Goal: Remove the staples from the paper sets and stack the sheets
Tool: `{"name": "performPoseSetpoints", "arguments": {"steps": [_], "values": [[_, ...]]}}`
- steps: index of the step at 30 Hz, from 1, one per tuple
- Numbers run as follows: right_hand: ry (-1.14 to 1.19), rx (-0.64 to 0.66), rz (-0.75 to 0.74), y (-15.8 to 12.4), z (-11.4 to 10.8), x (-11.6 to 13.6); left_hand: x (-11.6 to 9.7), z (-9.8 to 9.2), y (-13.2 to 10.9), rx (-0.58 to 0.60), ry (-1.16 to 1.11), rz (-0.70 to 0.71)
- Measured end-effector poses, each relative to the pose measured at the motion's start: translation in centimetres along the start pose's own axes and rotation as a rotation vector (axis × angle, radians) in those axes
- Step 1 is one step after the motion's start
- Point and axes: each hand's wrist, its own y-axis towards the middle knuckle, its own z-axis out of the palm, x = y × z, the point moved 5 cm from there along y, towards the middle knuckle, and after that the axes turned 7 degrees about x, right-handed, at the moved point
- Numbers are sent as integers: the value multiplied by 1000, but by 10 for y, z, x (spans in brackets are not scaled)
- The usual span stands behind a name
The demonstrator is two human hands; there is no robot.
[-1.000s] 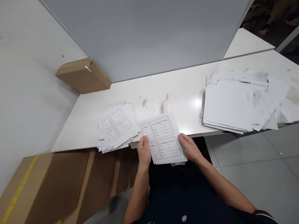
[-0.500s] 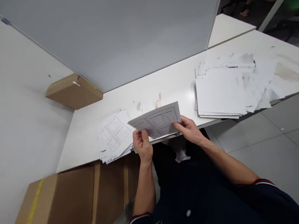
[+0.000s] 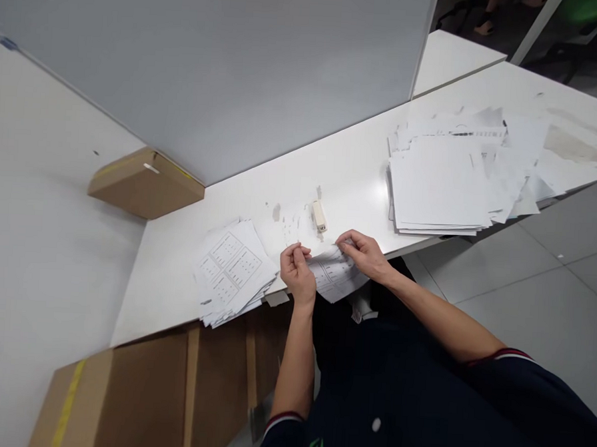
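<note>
Both my hands grip one printed sheet (image 3: 334,273) at the near edge of the white table (image 3: 361,167). My left hand (image 3: 297,275) pinches its left top edge, and my right hand (image 3: 364,253) pinches its right top edge. The sheet hangs down toward my lap, bent between the two hands. A small beige stapler (image 3: 319,216) lies on the table just beyond my hands. A fanned pile of printed forms (image 3: 233,269) lies left of my left hand.
A large loose stack of white sheets (image 3: 445,181) covers the table's right part. A grey partition board (image 3: 226,66) stands behind the table. One cardboard box (image 3: 145,183) sits at the far left, another (image 3: 134,388) under the table's near left edge.
The sheet was held flat and raised; now both hands have shifted to its top edge and it droops downward. The stapler, hidden behind the sheet before, shows.
</note>
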Motion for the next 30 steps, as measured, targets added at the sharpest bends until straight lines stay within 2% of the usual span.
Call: {"name": "performPoseSetpoints", "arguments": {"steps": [4,7,9,10,12,15,17,20,25,27,30], "values": [[72,-97,1,1,-9,-2,5,-15,1,18,-141,-60],[149,-184,-5,2,-25,3,12,-21,-1,199,-279,-214],[177,-211,-34,2,-32,14,12,-17,-5,354,-263,-281],[184,-213,-56,2,-34,23,10,-14,-6,393,-218,-281],[195,-186,-100,1,-36,42,3,-11,-3,354,-115,-228],[227,-62,-168,2,-36,67,-13,-13,10,144,-91,-90],[215,55,-207,5,-34,72,-21,-15,20,54,-146,3],[124,155,-220,11,-31,52,-20,-14,27,38,-170,75],[120,113,-130,22,-24,2,10,0,23,209,-117,-9],[145,117,-123,23,-21,-3,16,1,21,210,-113,-28],[162,112,-140,22,-19,-3,15,-1,19,177,-84,-1]]}}
